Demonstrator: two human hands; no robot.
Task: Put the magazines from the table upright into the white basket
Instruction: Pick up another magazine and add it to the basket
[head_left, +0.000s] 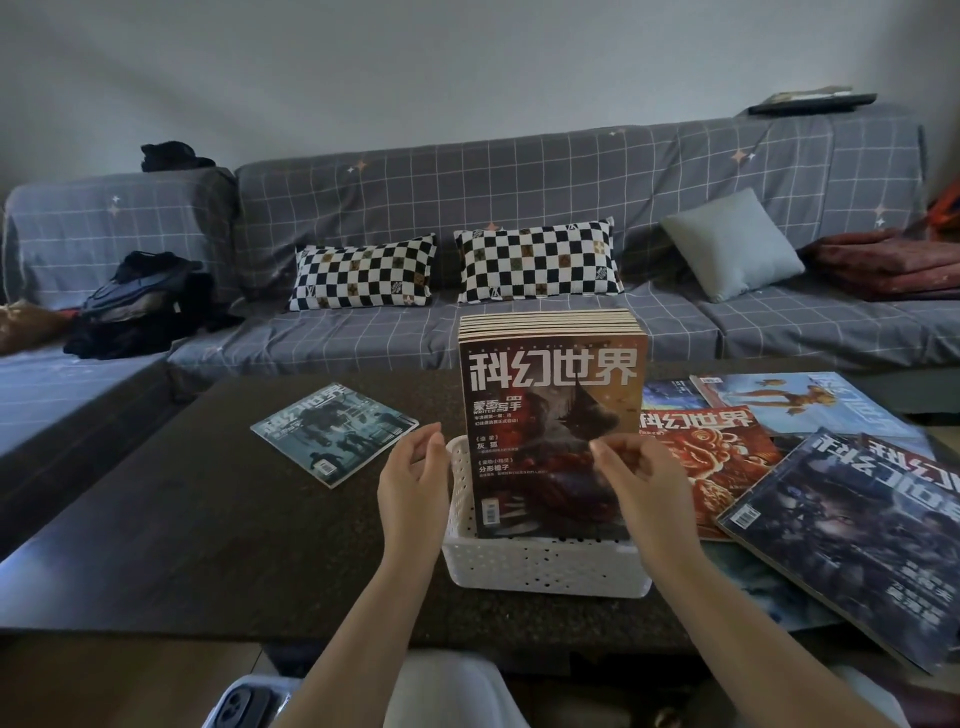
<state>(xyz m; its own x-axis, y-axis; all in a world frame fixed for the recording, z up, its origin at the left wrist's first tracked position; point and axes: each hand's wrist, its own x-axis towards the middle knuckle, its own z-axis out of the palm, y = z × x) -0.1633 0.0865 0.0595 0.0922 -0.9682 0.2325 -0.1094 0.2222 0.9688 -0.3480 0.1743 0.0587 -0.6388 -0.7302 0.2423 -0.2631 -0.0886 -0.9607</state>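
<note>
A white perforated basket (545, 569) stands on the dark table (182, 545) in front of me. Several magazines (550, 395) stand upright in it, the front one with a red-brown cover. My left hand (415, 483) hovers at the basket's left wall, fingers relaxed and holding nothing. My right hand (641, 478) is in front of the front cover's right side, fingers loosely curled, with nothing visibly gripped. One blue-grey magazine (335, 431) lies flat to the left. Several more lie overlapping at the right, among them a red one (717, 452) and a dark one (852, 530).
A grey checked sofa (519, 176) runs behind the table with two checkered pillows (363, 273), a grey cushion (732, 244), dark clothes (140, 306) and a red blanket (893, 265). The table's near edge is close to my knees.
</note>
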